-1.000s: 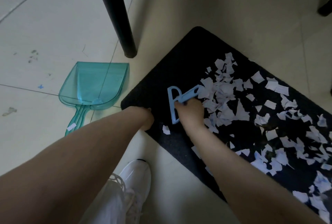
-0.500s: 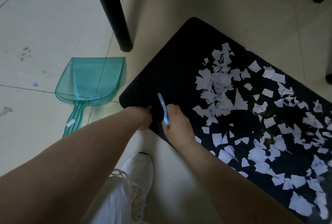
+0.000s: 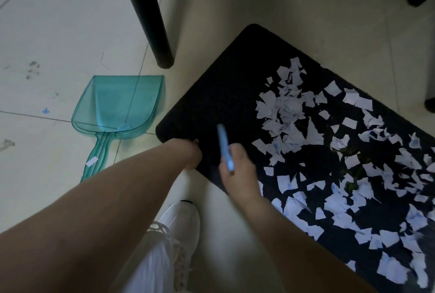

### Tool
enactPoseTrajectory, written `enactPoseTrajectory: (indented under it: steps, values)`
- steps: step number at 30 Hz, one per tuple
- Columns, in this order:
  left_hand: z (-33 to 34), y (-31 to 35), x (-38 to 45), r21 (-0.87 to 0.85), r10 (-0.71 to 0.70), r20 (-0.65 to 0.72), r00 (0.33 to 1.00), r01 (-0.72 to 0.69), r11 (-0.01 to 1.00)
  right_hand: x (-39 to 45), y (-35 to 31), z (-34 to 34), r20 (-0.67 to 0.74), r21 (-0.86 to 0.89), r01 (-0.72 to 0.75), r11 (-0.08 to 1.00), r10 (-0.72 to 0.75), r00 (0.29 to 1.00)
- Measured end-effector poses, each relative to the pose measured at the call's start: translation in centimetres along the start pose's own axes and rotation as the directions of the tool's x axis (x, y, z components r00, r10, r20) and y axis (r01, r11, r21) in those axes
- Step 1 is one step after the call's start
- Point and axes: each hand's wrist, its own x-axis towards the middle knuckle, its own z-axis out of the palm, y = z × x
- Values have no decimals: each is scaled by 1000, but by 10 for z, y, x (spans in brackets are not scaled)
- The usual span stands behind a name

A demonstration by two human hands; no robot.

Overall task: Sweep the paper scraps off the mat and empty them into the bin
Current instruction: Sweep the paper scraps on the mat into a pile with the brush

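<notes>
Nearest the viewer, a white shoe [image 3: 181, 226] and a pale trouser leg [image 3: 150, 266] are showing at the bottom edge, standing on the tiled floor [image 3: 47, 34]. Two bare forearms are reaching forward from the lower corners. The left hand [image 3: 191, 154] is resting at the near corner of the black mat [image 3: 223, 95], its fingers curling over the mat's edge and gripping it. Just beside it, the right hand [image 3: 237, 172] is holding a light blue brush handle [image 3: 224, 146], the fingers wrapping round the handle's lower end; the handle is pointing away from the viewer and is appearing blurred, and the brush head cannot be made out. The mat is lying flat and slantwise on the floor, running from its near left corner toward the right edge of the view. The white paper scraps [image 3: 289, 114] are lying scattered over its middle and right parts, a denser heap sitting near the centre and looser pieces spreading toward the lower right corner; the mat's left portion is showing bare black. To the left of the mat, apart from it, a translucent teal dustpan [image 3: 117, 104] is lying on the floor with its handle pointing toward the viewer. Beyond the dustpan, a black furniture leg [image 3: 150, 19] is standing on the floor.
</notes>
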Motion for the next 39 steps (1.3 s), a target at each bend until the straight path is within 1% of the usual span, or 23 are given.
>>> enactPoseTrajectory:
  steps: [2,4,6,9,11,12,14,16,18,19,20,22,23,25,26,28,29,31,34,37,39]
  values:
    - [1,1,3,60,16,23,1000,-17,998,9,10,-16,-173,60,-49,997,59,983]
    - [-2,4,1,108,21,40,999,-25,994,15,14,-28,-276,169,-46,985,92,957]
    - [-5,8,-3,143,33,41,999,-39,989,13,9,-27,-253,237,-24,971,86,964]
    - [-7,10,-4,135,45,22,999,-48,990,-4,2,-5,-63,269,-35,962,54,997]
    - [-7,10,-5,139,55,33,998,-59,989,-13,5,6,39,219,-35,975,27,999]
    - [-7,10,-6,150,60,35,998,-65,987,-13,9,6,33,162,-29,986,24,999]
    - [-8,12,-9,167,59,39,997,-65,984,-6,21,-4,-83,82,-42,996,49,995]
    - [-8,13,-9,185,63,48,997,-71,980,4,31,-20,-228,98,-65,993,85,970]
    - [-8,13,-3,178,68,53,996,-77,981,10,35,-30,-330,163,-58,985,110,937]
    - [-9,12,0,167,74,58,996,-82,983,11,32,-31,-340,196,-58,979,124,932]
    - [-8,11,2,149,84,62,995,-92,985,8,27,-26,-319,227,-53,973,125,939]
    - [-9,11,5,125,106,56,993,-112,986,-3,17,-12,-218,262,-23,965,82,972]
    - [-9,11,4,115,107,52,993,-112,987,-9,12,-4,-136,253,-16,967,52,989]
    - [-11,10,2,119,92,61,994,-99,988,-17,11,5,10,167,-9,986,7,1000]
    - [-12,9,2,131,90,61,994,-97,987,-16,15,3,21,115,-1,993,-1,1000]
    - [-19,7,-2,163,82,32,996,-86,983,-9,27,-10,-53,68,-33,997,37,998]
    - [-25,5,-7,185,79,20,997,-81,979,-4,32,-18,-106,89,-65,994,74,992]
    - [-42,4,-16,210,93,-4,996,-90,974,5,38,-33,-218,169,-116,979,151,964]
    - [-60,11,-17,139,93,-36,995,-87,986,9,32,-41,-327,278,-87,957,179,928]
    - [-52,25,0,-4,37,-42,998,-37,999,8,18,-30,-327,396,-47,917,188,926]
    - [-39,38,11,-84,1,-39,999,-5,996,7,12,-18,-267,418,-54,907,180,947]
